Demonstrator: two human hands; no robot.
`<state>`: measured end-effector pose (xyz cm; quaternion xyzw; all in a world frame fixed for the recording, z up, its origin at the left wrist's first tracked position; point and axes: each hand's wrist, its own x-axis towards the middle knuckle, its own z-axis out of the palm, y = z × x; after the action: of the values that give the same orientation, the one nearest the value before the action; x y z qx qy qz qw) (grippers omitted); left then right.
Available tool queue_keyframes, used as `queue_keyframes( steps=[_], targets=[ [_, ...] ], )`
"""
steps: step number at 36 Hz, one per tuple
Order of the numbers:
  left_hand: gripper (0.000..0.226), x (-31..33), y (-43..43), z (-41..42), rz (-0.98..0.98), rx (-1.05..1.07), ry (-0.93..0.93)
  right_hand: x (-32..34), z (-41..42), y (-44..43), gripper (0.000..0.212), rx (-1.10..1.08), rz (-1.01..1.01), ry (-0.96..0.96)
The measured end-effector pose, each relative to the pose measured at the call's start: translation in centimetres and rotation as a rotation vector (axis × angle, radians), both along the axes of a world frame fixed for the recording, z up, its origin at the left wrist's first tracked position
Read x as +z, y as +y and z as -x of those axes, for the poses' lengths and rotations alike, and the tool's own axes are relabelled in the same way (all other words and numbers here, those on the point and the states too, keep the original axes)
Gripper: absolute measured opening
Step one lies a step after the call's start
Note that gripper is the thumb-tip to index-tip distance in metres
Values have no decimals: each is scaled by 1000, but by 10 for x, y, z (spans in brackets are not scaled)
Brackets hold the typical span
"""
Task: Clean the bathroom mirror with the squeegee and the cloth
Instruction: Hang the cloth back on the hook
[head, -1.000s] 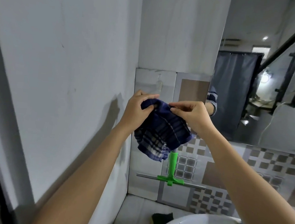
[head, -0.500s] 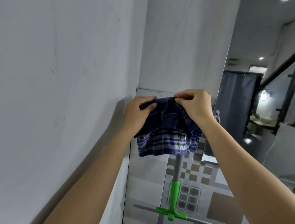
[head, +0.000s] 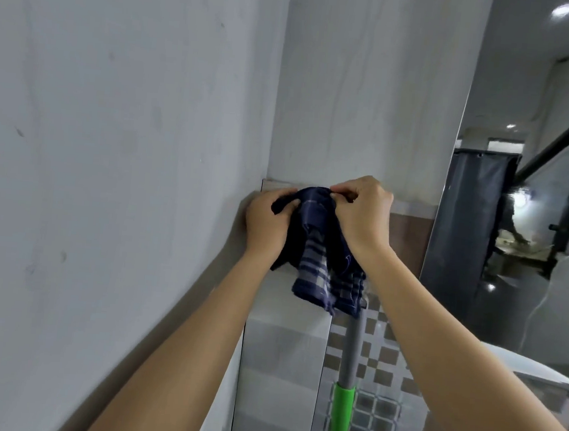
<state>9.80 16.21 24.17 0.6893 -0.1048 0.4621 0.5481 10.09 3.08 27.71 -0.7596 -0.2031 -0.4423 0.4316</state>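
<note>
Both hands have bunched the cloth (head: 321,249) tighter than half a second ago and brought it closer to the wall corner, at the top edge of the tiles in the middle of the frame. Left hand (head: 267,222) grips the cloth's left side, its fingers curled into the dark fabric; right hand (head: 362,215) pinches the top fold between thumb and fingers. Plaid folds hang down over the grey handle of the squeegee (head: 342,402), which stands upright against the tiled wall (head: 280,369) at lower centre, its green head at the bottom edge. At the right of the frame sits the mirror (head: 515,235)
</note>
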Motion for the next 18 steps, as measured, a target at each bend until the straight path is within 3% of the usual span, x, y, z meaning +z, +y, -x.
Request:
queue_keyframes(
  steps=[6, 14, 18],
  targets=[
    [19, -14, 1, 4, 208, -191, 100, -24, 3, -5, 16, 84, -49, 37],
    [26, -17, 4, 19, 162, -235, 105, -31, 12, -8, 24, 178, -135, 163],
    [23, -22, 3, 27, 145, -338, 168, -36, 16, -6, 32, 209, -77, 207]
  ],
)
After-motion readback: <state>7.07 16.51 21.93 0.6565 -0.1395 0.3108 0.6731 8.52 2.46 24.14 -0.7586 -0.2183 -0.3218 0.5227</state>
